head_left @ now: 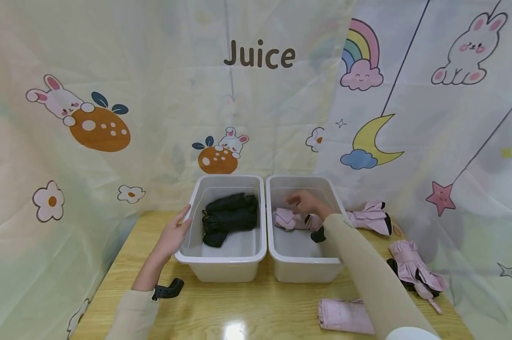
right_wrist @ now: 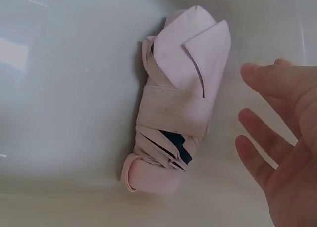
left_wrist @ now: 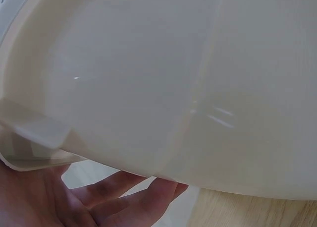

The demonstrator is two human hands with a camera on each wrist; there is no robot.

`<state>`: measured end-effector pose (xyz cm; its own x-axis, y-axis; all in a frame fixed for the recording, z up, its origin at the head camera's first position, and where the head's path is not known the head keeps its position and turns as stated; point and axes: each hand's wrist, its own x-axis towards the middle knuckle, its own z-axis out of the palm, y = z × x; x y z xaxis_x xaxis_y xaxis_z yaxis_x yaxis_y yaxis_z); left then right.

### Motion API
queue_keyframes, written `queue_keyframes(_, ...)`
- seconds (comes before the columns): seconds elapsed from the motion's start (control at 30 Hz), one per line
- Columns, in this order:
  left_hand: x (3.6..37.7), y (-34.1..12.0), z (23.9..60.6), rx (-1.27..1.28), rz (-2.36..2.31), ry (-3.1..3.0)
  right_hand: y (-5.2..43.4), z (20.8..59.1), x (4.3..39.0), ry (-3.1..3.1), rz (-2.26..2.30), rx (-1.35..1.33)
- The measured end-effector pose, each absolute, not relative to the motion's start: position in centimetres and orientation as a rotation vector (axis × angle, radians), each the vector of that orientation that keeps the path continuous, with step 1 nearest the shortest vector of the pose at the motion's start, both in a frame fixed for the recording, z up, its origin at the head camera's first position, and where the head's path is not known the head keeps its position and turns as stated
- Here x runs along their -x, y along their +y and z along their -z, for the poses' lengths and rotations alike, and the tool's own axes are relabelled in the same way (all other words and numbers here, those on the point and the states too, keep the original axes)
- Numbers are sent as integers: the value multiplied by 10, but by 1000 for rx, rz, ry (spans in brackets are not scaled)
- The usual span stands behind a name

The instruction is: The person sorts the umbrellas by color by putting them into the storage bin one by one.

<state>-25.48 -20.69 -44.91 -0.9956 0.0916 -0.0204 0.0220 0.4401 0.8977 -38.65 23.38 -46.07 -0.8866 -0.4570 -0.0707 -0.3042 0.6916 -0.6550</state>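
Beige sleeve [head_left: 362, 264] — right grip [head_left: 305, 202] near pink umbrella [right_wrist: 173, 105].

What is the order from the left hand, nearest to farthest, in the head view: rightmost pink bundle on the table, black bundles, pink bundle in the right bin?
1. Black bundles: in the left bin, right of the left hand.
2. Pink bundle in the right bin: farther right.
3. Rightmost pink bundle: on the table, beyond the right bin.
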Motion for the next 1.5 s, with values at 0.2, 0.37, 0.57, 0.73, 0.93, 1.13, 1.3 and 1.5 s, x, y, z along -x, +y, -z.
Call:
queue_keyframes(0.2, 256, -207, 449, -108, -1624, 2608, 239, 449, 386, 2690, 976, 609)
queue_keyframes(0.37, 255, -208, 450, -119, -1609, 2615, 245, 429, 380, 2704, 927, 562)
queue_keyframes(0.57, 251, -207, 449, -123, -1632, 2585, 266, 393, 364, 2702, 1040, 553)
queue_keyframes(0.73, 251, -207, 449, -119, -1632, 2582, 295, 370, 349, 2746, 1064, 510)
queue_keyframes(0.93, 254, -207, 449, -129, -1631, 2595, 338, 369, 328, 2836, 1035, 490)
queue_keyframes(1.13, 256, -208, 450, -141, -1626, 2604, 375, 379, 302, 2900, 959, 512)
queue_keyframes(1.3, 252, -212, 450, -129, -1630, 2605, 399, 400, 280, 2852, 1020, 427)
queue_keyframes(1.5, 251, -209, 450, -133, -1670, 2571, 423, 418, 250, 2897, 1068, 387)
